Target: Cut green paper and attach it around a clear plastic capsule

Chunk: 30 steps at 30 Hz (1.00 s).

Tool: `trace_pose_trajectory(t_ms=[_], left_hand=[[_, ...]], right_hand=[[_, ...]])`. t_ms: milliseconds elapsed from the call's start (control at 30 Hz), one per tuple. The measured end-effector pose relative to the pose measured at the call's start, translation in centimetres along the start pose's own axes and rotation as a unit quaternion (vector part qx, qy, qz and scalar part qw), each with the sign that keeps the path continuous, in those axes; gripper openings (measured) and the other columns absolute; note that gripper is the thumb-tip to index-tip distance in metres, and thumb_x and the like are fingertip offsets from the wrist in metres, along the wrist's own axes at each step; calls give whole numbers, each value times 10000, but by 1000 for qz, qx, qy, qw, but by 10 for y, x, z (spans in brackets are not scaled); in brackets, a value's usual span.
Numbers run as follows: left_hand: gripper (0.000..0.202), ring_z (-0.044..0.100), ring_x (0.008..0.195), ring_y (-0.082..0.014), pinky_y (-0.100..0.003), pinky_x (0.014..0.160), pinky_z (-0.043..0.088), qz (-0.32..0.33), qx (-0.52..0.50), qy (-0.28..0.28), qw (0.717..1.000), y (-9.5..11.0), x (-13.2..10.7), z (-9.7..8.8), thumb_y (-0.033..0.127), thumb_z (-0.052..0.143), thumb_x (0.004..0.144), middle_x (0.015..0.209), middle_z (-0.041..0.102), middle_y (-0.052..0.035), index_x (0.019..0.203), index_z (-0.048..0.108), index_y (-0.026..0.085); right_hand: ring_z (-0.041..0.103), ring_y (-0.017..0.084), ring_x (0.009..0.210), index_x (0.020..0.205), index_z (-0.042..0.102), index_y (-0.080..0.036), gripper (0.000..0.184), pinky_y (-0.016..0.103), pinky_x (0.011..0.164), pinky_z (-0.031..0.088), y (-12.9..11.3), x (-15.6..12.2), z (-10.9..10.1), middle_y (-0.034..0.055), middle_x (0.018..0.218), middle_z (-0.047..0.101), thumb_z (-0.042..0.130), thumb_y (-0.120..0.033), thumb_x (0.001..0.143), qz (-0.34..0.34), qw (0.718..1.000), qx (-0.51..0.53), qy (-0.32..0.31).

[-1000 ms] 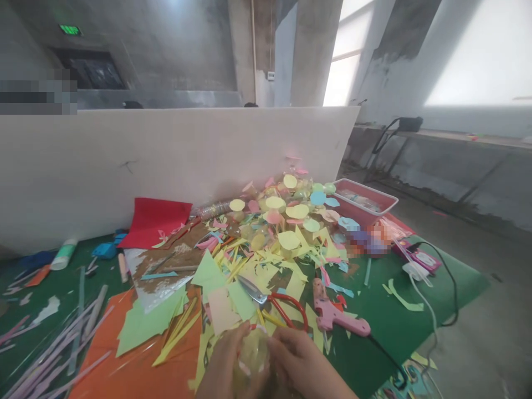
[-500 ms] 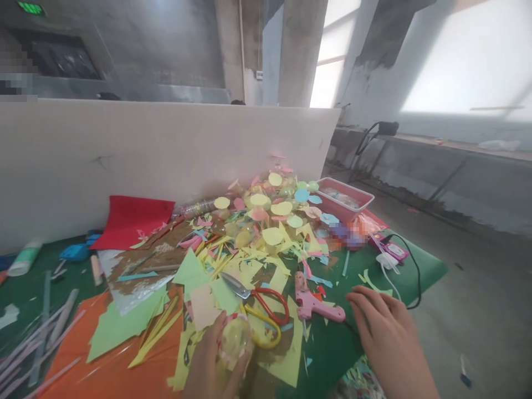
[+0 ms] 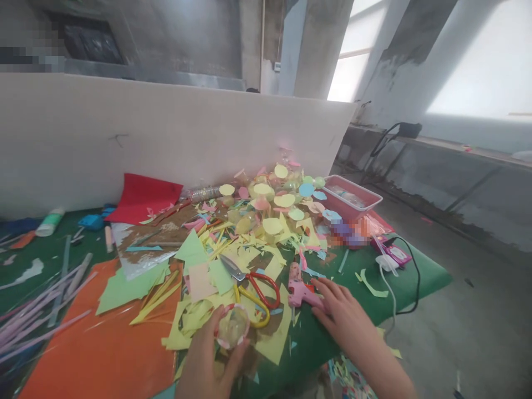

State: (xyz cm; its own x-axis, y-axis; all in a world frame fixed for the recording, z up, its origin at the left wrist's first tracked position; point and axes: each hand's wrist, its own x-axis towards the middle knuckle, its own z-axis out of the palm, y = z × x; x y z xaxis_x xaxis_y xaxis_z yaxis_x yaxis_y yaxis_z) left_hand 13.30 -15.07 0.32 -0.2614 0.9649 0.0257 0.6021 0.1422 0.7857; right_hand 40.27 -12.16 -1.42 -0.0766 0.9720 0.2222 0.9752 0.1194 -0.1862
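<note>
My left hand is closed around a small clear plastic cup-like piece with a red-and-white rim, near the front of the table. The handle of a pink hot glue gun lies between the thumb and fingers of my right hand; the gun still rests on the table. Between both hands lie scissors with one red and one yellow handle loop, blades pointing to the back left. Yellow paper sheets and scraps are under and around them.
Behind stands a cluster of paper discs on clear pieces, against a white board. A pink basket and a purple box with cables are at the right. Orange sheet, red sheet and thin straws lie left.
My right hand has moved left onto the glue gun's handle, from just right of it. The left hand still holds the clear piece, and the view has shifted slightly.
</note>
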Motion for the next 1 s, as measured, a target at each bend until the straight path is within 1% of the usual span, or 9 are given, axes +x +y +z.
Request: trace_pose_trajectory(t_ms=[100,167,300,433,567,700,800,867,1000], left_hand=[[540,602,1147,-310,-425,890,514,-40,-14,-9,999,11,-8,3,571,476,841,1289,613,-114,1252,536,226],[530,626,1098,-307,-410,846,528,-41,-37,-13,998,17,-14,7,575,491,837,1268,625,-113,1234,543,228],[511,649,1044,-291,-399,840,530,-8,-80,7,997,17,-25,18,552,528,823,1200,652,-108,1210,540,218],[508,643,1039,-289,-429,872,521,12,-100,19,995,10,-27,24,534,571,802,1160,660,-109,1188,547,205],[463,647,1024,-290,-432,860,533,67,-106,5,992,5,-24,28,491,646,751,1105,665,-112,1104,588,195],[530,675,990,-273,-435,864,542,65,-172,7,983,4,-28,38,478,684,728,1113,668,-110,1152,543,193],[627,688,1005,-273,-431,868,552,47,-236,-12,971,3,-29,44,464,717,699,1123,679,-123,1211,491,182],[628,691,1014,-272,-422,877,554,41,-246,-17,968,0,-28,44,463,725,695,1114,685,-124,1204,492,178],[575,689,1026,-270,-401,878,558,37,-264,-15,964,-3,-25,42,474,720,701,1132,679,-134,1151,512,181]], right_hand=[[566,302,1109,1303,554,-250,447,391,852,484,-13,6,15,93,1267,606,575,-227,857,3,999,-10,-37],[569,309,1064,1237,592,-214,358,404,847,475,-18,11,14,120,1198,612,548,-206,883,7,999,-16,-49],[574,295,987,1110,639,-166,251,392,845,461,-18,20,-5,138,1076,598,479,-157,916,-5,996,9,-86],[569,269,996,1194,605,-187,291,373,868,457,-10,26,-27,118,1044,587,450,-214,950,-22,987,107,-116],[565,241,1075,1323,530,-203,390,366,941,433,1,22,-56,103,1144,607,435,-253,947,-47,953,241,-177],[551,215,1114,1349,491,-210,437,344,968,418,8,0,-77,66,1238,607,439,-334,933,-3,907,380,-182],[581,183,895,1232,556,-202,416,301,809,466,13,-16,-70,21,995,646,468,-449,908,43,879,446,-165],[548,160,722,1026,605,-173,379,278,689,460,16,-21,-57,-13,771,586,543,-499,842,82,871,462,-147],[498,141,602,713,542,-184,400,266,577,427,15,-23,-38,-32,628,480,624,-574,745,155,863,468,-109]])
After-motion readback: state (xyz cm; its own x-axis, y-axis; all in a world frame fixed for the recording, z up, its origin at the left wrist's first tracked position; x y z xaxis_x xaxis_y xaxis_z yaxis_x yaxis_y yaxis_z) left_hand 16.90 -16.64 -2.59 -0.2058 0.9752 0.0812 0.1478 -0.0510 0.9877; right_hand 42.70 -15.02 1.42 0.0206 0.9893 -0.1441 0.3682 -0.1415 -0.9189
